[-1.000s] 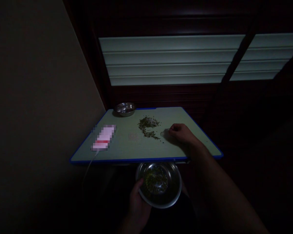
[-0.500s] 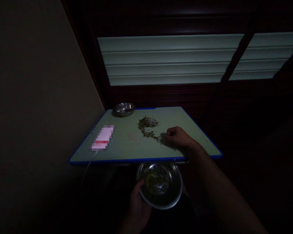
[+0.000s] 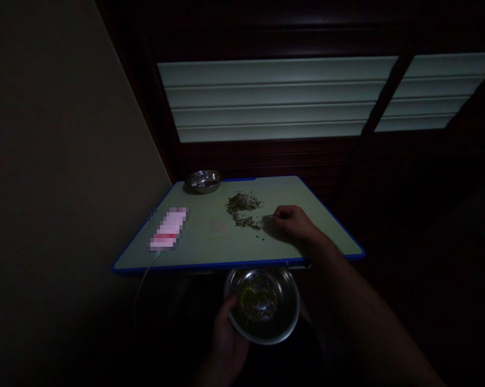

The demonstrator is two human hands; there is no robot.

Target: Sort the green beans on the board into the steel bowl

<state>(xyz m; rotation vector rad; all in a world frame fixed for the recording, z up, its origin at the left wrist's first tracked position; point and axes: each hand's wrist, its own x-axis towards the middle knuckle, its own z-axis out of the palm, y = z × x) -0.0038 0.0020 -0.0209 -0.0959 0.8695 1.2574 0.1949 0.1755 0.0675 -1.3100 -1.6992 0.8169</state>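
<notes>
The right hand [image 3: 294, 221] is pinching a small, pale, spoon-like utensil [image 3: 260, 223], its long axis pointing leftward to the greenish-brown, round beans [image 3: 239, 205] lying on the pale-green, blue-edged tabletop [image 3: 197, 247]. The left hand [image 3: 229, 337], farther from them, is gripping a round, shiny steel bowl [image 3: 289, 303].

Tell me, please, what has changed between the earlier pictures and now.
The right hand has moved slightly left, bringing the small spoon-like tool from right of the trail of grains to its near end. Nothing was taken hold of or let go. The left hand still holds the large bowl; the small bowl and phone stay put.
</notes>
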